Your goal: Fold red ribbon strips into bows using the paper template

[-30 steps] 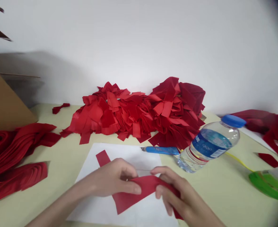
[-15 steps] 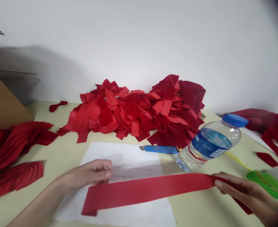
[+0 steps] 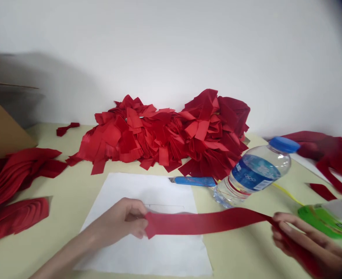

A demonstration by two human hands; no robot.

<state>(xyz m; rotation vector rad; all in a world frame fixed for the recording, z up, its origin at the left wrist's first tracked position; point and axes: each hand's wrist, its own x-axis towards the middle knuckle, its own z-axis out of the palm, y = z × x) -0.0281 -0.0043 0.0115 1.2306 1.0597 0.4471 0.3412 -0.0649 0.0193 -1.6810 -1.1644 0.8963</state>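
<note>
A red ribbon [image 3: 200, 224] stretches level above a sheet of white paper [image 3: 147, 257] marked with thin ruled lines. Its left end is pinched between the thumb and fingers of my left hand [image 3: 127, 217]. At the other side my right hand [image 3: 307, 238] grips the ribbon where it narrows and twists, and the rest trails down past the palm. A blue utility knife [image 3: 192, 181] lies across the far edge of the paper. Just right of it stands a clear plastic bottle [image 3: 255, 170] with a blue cap, with red bands round its lower part.
A large heap of folded red ribbon pieces [image 3: 171, 135] lies against the wall. More red strips [image 3: 16, 182] are stacked on the left, by a cardboard box [image 3: 5, 128]. On the right are a green-and-white packet [image 3: 328, 219], a yellow cord [image 3: 287, 193] and further red fabric [image 3: 330, 151].
My left hand has moved right and taken the ribbon's left end, which was hanging loose with a bent tip. My right hand has shifted slightly right, and the view has turned a little.
</note>
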